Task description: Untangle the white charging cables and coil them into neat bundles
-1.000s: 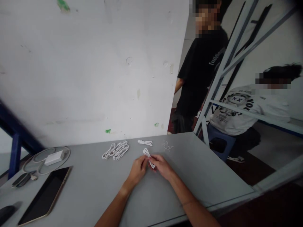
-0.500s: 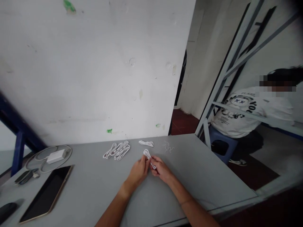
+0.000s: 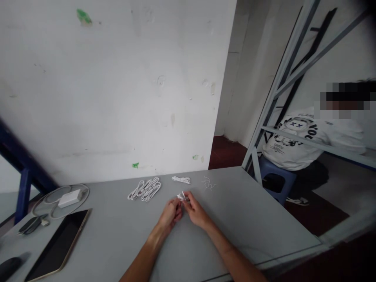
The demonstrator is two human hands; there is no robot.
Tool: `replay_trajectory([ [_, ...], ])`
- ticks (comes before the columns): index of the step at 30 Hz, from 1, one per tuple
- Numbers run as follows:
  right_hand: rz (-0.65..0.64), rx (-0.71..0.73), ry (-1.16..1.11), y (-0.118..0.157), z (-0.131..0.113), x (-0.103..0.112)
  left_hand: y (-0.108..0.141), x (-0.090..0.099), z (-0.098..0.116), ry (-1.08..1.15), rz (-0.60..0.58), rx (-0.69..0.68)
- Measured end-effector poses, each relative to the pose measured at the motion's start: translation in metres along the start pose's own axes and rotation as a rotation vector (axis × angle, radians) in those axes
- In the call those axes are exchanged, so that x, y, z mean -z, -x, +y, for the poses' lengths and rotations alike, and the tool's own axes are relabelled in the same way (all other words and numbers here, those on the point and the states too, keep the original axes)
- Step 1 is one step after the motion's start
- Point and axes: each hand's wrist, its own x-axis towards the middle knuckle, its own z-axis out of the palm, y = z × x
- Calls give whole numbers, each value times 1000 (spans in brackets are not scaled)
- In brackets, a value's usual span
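My left hand (image 3: 171, 212) and my right hand (image 3: 194, 209) meet over the grey table (image 3: 117, 235), both closed on a small bundled white cable (image 3: 182, 196). Only its upper end shows above my fingertips; the remainder is hidden by the fingers. Just beyond my hands lies another bundled white cable (image 3: 181, 180). To its left, several white cable coils (image 3: 145, 189) rest side by side. Right of my hands, thin white twist ties (image 3: 208, 183) lie loose on the tabletop.
A tablet (image 3: 60, 243), a white charger (image 3: 69, 198) with its cord, a dark cable bundle (image 3: 32, 224) and a black mouse (image 3: 9, 268) lie at the left. A white wall (image 3: 117, 98) stands behind the table. A person (image 3: 299, 137) sits at the right on a blue stool (image 3: 277, 178).
The bundled cable in my hands has turned, from lying lengthwise across my fingers to showing just one end. My right hand has shifted slightly up and left.
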Motion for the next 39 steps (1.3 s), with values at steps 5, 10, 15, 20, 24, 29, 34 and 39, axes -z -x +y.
replay_trajectory([
  [5,-14,-130,-229,-5,-5,11,8,5,11,-545,199,-408],
  [10,6,-286,-535,-6,-9,12,13,3,9,-655,121,-507],
  [15,-15,-242,-171,-1,-2,2,8,0,5,-298,62,-261],
  [20,-88,-130,-8,-1,-1,-1,4,2,7,59,-76,18],
  [24,-57,-238,-113,-1,-1,2,7,6,13,-293,25,-210],
  [29,-42,-275,-192,0,-1,5,15,10,15,-726,30,-510],
  [34,-54,-155,-86,-2,-2,5,14,7,12,-502,8,-333],
  [39,-60,-117,15,-4,2,8,7,7,7,-135,-74,10],
])
